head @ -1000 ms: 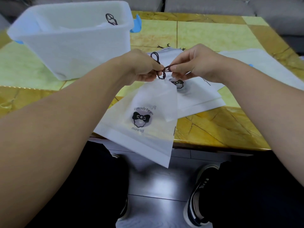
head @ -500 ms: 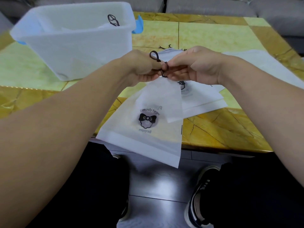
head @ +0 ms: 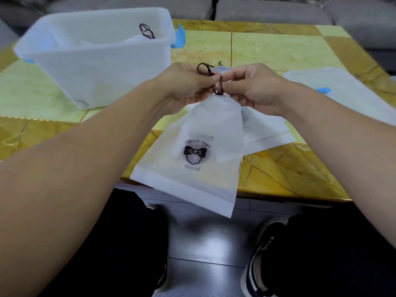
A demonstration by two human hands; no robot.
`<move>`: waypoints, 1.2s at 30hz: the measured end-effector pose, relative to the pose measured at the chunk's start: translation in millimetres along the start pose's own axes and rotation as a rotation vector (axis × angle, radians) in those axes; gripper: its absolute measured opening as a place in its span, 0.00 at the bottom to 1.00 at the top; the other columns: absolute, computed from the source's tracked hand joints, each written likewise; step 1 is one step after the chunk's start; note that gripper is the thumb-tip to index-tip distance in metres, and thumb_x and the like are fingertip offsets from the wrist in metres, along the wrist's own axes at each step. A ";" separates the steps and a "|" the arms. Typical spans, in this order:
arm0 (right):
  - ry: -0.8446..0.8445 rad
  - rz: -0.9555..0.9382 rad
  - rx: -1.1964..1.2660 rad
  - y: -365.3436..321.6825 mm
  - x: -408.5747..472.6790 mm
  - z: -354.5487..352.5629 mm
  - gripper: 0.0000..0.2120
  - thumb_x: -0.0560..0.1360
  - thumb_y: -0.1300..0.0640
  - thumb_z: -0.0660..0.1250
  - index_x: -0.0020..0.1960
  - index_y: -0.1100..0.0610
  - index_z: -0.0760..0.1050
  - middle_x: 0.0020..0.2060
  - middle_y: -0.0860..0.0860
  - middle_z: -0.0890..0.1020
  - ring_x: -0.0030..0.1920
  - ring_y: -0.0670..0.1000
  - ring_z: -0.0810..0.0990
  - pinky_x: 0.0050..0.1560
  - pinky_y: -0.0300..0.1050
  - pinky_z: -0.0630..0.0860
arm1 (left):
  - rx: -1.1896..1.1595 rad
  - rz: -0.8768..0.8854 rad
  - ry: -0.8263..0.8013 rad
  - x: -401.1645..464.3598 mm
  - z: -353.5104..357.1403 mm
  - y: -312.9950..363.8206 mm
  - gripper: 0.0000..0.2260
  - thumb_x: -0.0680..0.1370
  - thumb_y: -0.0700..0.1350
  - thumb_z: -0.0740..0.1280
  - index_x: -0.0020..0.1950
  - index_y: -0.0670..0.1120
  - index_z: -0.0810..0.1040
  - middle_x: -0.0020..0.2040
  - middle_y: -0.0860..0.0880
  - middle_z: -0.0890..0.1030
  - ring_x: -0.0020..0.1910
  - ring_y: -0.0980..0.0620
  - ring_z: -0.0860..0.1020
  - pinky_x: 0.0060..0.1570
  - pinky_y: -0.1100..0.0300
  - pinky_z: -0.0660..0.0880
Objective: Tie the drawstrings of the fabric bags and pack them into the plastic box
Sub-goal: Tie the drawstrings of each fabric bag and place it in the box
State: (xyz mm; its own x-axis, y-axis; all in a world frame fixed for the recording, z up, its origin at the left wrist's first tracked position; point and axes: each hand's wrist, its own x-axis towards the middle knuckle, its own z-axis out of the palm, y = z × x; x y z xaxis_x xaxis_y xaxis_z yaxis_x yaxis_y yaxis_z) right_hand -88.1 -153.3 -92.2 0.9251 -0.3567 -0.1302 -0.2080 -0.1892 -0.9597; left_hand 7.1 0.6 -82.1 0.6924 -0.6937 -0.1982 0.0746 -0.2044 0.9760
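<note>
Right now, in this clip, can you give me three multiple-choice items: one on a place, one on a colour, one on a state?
1. Where is the plastic box?
A. On the table, far left
B. On the floor
C. On the person's lap

2. What colour is the drawstring?
A. White
B. Dark brown
C. Red

3. What state is the held bag in?
A. Lying flat inside the box
B. Folded on the floor
C. Hanging by its gathered top from both hands

Answers: 1 A, it stands on the yellow table. 2 B, the cord looks dark against the white bag. 3 C, the left hand and right hand pinch the cord at its top.
</note>
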 end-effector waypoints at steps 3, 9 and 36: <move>0.004 -0.024 -0.065 -2.4 -0.9 -0.8 0.05 0.72 0.58 0.77 0.41 0.57 0.82 0.37 0.54 0.78 0.31 0.47 0.72 0.33 0.40 0.68 | -0.026 0.015 -0.005 -0.7 -0.9 1.1 0.04 0.78 0.37 0.71 0.45 0.45 0.82 0.41 0.48 0.82 0.34 0.57 0.78 0.38 0.67 0.76; -0.036 -0.021 -0.054 -4.6 -2.2 -3.2 0.06 0.75 0.57 0.74 0.42 0.58 0.80 0.42 0.55 0.80 0.37 0.49 0.76 0.40 0.43 0.74 | -0.067 0.053 -0.024 -1.0 -1.3 3.8 0.05 0.79 0.37 0.70 0.45 0.45 0.83 0.40 0.49 0.83 0.34 0.57 0.78 0.40 0.67 0.77; -0.355 -0.006 0.507 -6.9 2.5 -21.0 0.23 0.74 0.61 0.68 0.68 0.66 0.73 0.49 0.54 0.81 0.45 0.48 0.81 0.52 0.40 0.80 | -0.062 0.394 -0.037 -5.1 3.9 7.7 0.05 0.77 0.34 0.70 0.48 0.42 0.84 0.43 0.47 0.85 0.44 0.52 0.83 0.50 0.62 0.79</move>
State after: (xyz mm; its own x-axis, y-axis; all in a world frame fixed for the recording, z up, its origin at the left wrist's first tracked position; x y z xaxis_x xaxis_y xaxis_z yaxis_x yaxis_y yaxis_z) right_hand -91.0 -172.2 -80.7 0.9931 -0.0146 -0.1160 -0.1064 0.2989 -0.9483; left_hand 1.4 -0.1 -73.9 0.6502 -0.7356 0.1900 -0.1470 0.1235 0.9814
